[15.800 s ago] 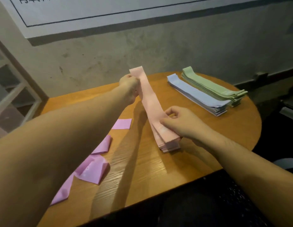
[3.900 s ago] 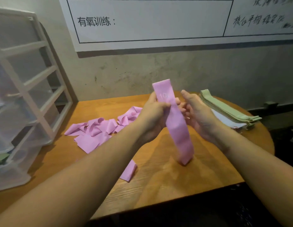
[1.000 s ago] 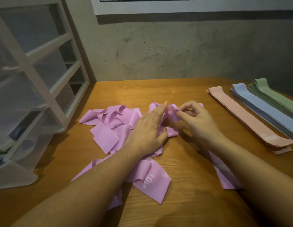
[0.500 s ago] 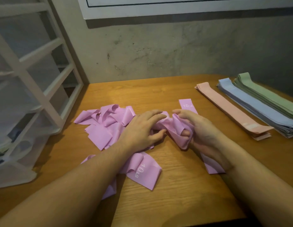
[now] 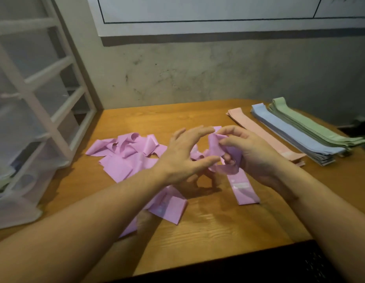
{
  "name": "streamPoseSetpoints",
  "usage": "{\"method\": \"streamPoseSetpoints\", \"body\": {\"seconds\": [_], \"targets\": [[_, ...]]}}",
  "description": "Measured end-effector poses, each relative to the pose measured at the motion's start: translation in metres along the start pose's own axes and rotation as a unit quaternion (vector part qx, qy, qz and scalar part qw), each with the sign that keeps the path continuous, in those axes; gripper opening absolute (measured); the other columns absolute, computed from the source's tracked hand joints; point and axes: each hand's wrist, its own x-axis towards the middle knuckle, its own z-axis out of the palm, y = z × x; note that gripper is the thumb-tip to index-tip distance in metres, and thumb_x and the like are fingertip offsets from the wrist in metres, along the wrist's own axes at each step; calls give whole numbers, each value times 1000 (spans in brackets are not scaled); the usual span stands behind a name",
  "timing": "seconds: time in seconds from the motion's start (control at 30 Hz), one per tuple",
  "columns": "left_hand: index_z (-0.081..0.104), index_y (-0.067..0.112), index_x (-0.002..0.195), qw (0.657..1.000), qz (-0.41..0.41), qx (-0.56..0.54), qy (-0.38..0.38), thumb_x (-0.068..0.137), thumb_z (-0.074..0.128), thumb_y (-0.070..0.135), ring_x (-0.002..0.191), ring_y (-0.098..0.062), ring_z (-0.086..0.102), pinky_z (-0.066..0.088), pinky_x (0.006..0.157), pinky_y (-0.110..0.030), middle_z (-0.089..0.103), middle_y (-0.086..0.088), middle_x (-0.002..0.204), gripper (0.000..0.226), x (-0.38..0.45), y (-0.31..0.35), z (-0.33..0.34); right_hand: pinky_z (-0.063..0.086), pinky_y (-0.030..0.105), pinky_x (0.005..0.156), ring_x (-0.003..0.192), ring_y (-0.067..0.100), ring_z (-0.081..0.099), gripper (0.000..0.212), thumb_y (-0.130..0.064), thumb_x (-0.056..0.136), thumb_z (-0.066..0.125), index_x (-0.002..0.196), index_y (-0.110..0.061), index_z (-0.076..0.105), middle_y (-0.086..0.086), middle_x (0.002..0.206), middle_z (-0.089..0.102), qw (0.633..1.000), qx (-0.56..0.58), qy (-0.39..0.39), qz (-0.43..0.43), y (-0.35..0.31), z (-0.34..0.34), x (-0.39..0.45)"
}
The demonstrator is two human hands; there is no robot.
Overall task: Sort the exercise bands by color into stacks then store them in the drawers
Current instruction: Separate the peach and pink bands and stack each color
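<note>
Crumpling purple band (image 5: 222,152) between hands (image 5: 214,156)

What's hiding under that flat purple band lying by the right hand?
Only bare wooden table shows around the flat purple band. Its far end runs up beneath the right hand and the crumpled band that hand holds, so that part is covered.

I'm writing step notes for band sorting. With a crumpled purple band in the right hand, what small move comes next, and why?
Probably the left hand, open beside it, takes the free end so both hands pull the purple band flat. The right hand holds it bunched, while the pink stack, blue stack and green stack all lie flat, and a loose purple pile remains.
</note>
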Motion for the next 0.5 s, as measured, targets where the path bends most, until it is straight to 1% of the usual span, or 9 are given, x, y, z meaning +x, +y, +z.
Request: {"method": "streamPoseSetpoints", "body": {"seconds": [0.07,0.1,0.17,0.2,0.23,0.3,0.37,0.47,0.5], "targets": [[49,41,129,999,-10,-38,1,83,63,57,122,13,48,24,117,-55,54,33,129,51,0,17,4,47,31,61,65,15,60,12,-7,97,57,105,-12,64,9,84,66,1000,-7,-12,-11,-4,-2,-4],[54,38,127,998,-14,-64,8,84,67,52,118,9,53,30,115,-54,60,28,124,48,-1,24,6,49,29,61,70,15,63,11,-9,97,58,104,-14,65,7,89,68,1000,-18,-12,-16,-6,-3,-6],[61,28,123,989,-36,-144,23,85,77,36,107,-6,63,47,102,-43,68,15,118,42,0,33,6,52,26,59,73,14,65,10,-10,97,60,104,-14,65,5,90,70,999,-33,-3,-29,-10,-4,-10],[64,23,120,983,-51,-172,29,84,80,29,100,-10,64,52,94,-36,69,10,113,39,1,36,4,50,26,58,70,14,64,11,-10,96,60,105,-13,65,5,88,69,999,-27,3,-36,-11,-5,-10],[67,18,115,981,-65,-180,35,84,81,24,90,-9,63,52,83,-29,70,7,104,34,0,38,2,48,26,57,67,14,61,11,-9,96,60,106,-11,65,5,85,68,999,-21,8,-43,-12,-6,-12],[66,15,94,977,-93,-184,46,84,82,23,70,-4,51,43,67,-22,61,4,79,20,-2,40,-5,46,26,55,62,14,55,14,-11,97,60,109,-9,67,4,80,65,998,-38,11,-51,-13,-9,-15],[60,24,79,966,-130,-219,52,77,82,31,66,-9,48,44,66,-29,54,0,70,24,-5,41,-13,44,23,53,59,13,52,20,-19,99,61,113,-8,68,2,76,62,995,-79,15,-54,-13,-12,-20],[58,23,78,947,-158,-276,40,76,75,24,66,-19,53,55,77,-55,56,-2,68,18,-10,50,-28,36,20,47,55,10,45,23,-28,102,56,110,-11,70,-1,70,52,989,-130,29,-59,-12,-12,-25],[59,22,78,946,-159,-280,33,77,75,22,68,-19,53,56,80,-59,58,-2,71,16,-12,54,-32,33,19,46,53,10,41,22,-28,102,55,106,-13,70,-1,68,49,988,-140,32,-63,-12,-11,-27]]}}
